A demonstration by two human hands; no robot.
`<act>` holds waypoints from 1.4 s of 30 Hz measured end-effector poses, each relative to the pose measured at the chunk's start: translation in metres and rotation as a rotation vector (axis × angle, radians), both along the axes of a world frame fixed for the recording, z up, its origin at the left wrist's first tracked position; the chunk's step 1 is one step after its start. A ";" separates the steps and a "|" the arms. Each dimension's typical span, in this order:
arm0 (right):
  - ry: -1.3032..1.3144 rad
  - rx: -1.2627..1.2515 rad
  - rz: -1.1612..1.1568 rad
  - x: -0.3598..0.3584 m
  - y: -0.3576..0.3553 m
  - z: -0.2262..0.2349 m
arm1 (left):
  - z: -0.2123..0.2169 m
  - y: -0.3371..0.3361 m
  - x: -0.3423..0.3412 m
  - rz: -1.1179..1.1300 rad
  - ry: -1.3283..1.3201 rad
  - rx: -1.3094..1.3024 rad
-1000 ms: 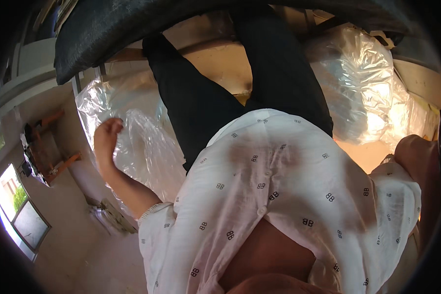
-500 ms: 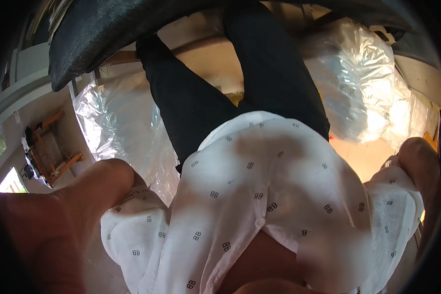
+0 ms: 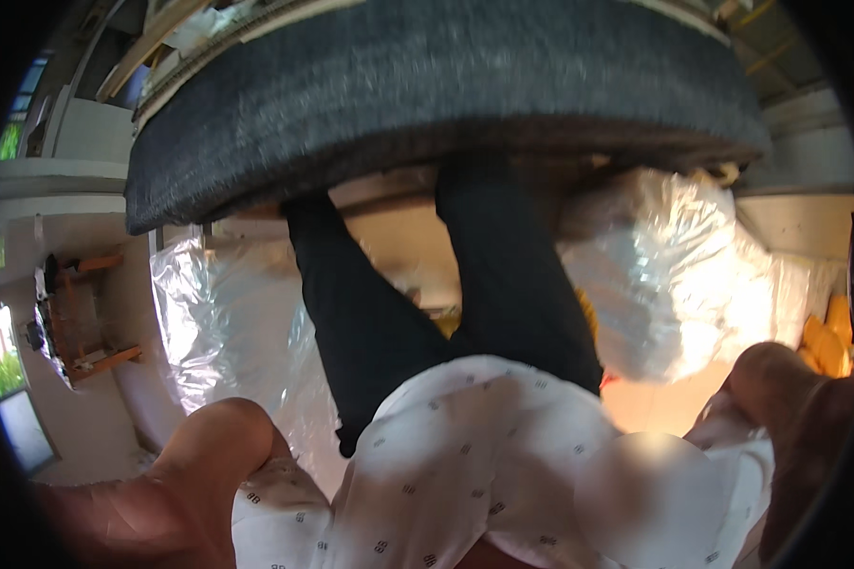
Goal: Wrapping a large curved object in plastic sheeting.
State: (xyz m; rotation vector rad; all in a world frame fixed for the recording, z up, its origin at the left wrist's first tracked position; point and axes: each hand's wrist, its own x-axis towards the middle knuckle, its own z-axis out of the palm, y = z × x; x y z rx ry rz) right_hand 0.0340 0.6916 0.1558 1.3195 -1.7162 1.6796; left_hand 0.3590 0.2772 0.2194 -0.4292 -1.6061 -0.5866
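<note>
Both my arms are bent at the elbow and raised, so my hands lie beyond the picture's edge. My left arm (image 3: 220, 441) folds up toward the lower left rim. On the right side, my right arm (image 3: 773, 384) bends up along the rim in the same way. What either hand touches or holds is hidden. A white shirt (image 3: 417, 455) with small dark prints covers my body, and black trousers (image 3: 508, 275) reach under a dark cloth-covered work surface (image 3: 446, 85) in front of me.
Shiny clear plastic wrapping (image 3: 664, 275) bulges under the surface at the right, with more plastic sheeting (image 3: 223, 322) at the left. A brown wooden frame (image 3: 76, 318) stands farther left. Yellow material (image 3: 830, 341) shows at the far right. Wooden strips (image 3: 147, 47) lie at the far left.
The view has tilted up, so the dark surface shows far more fully and my body and arms sit lower in the picture. Both arms stay bent and raised.
</note>
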 end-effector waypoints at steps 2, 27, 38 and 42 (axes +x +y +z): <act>0.100 0.013 -0.005 -0.011 0.008 0.032 | -0.006 -0.075 0.119 0.025 0.062 0.003; 0.019 0.121 -0.232 0.050 -0.006 -0.021 | -0.056 -0.014 -0.058 0.119 -0.520 -0.059; -0.824 0.558 -0.906 0.025 0.123 -0.313 | -0.077 0.023 -0.172 -0.178 -0.648 -0.094; -1.117 0.360 -0.936 0.004 0.159 -0.361 | -0.078 0.130 -0.240 0.046 -0.742 -0.073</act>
